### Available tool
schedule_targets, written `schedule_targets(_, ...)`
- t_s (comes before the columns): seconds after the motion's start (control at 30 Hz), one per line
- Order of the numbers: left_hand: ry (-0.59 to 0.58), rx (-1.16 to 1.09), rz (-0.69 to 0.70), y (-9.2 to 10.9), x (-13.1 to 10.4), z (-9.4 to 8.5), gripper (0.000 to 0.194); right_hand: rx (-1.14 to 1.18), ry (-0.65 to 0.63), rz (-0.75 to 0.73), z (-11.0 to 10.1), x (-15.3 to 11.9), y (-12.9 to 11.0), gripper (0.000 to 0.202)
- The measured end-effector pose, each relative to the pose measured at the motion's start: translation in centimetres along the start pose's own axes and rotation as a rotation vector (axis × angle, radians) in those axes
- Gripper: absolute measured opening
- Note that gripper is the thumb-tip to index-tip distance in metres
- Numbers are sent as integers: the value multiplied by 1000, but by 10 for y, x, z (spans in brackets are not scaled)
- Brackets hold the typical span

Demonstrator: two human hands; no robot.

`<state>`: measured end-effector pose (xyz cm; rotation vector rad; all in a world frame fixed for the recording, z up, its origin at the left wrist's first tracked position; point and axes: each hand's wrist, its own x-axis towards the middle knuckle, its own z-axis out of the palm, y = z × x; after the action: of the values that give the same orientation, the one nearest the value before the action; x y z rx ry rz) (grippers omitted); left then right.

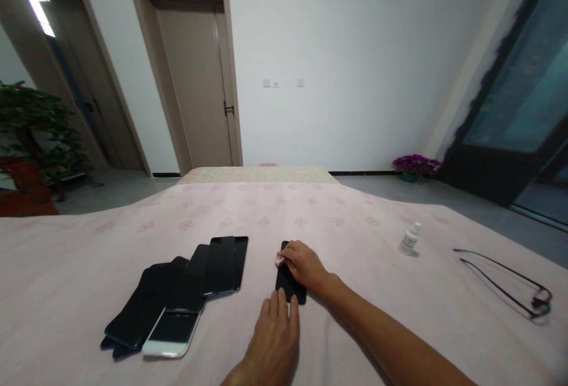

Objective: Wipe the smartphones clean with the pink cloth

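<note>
Head view: bottle [409,240], contents hidden; right hand [304,264] pinches cloth [279,260].

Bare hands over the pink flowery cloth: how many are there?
2. The bare right hand holds a small pale pink wad on the flat, black, rectangular phone; the bare left hand is at its near end. No other hand shows.

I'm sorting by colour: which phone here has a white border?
The rectangular, white-bordered, dark-screened phone, in the overlapping group at left; the other phones look dark where visible.
</note>
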<state>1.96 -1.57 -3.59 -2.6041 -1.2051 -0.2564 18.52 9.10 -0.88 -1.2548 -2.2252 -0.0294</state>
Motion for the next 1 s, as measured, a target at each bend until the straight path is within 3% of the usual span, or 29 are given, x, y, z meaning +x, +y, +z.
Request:
schedule_targets(0.13, 62, 34, 19, -1, -1, 6, 48, -53, 33, 128, -4, 9, 15, 25)
schedule_targets(0.23, 121, 59, 28, -2, -2, 10, 47, -53, 23, 172, -2, 14, 13, 24)
schedule_targets(0.4, 194, 90, 33, -1, -2, 14, 44, 33, -65, -15, -3, -1, -6, 23)
schedule_targets(0.53, 245, 94, 21, 0, -1, 12, 40, 64, -110, -128, -15, -14, -1, 25)
schedule_targets(0.7, 274, 89, 10, 1, -1, 10, 43, -11, 15, 77, -20, -11, 19, 24)
schedule_targets(0.8, 263, 81, 2, 1, -1, 12, 44, 18, 86, 154, -15, -12, 14, 25)
schedule_targets(1.0, 195, 90, 24, 0, -1, 18, 45, 167, -25, -49, -22, -31, -12, 32)
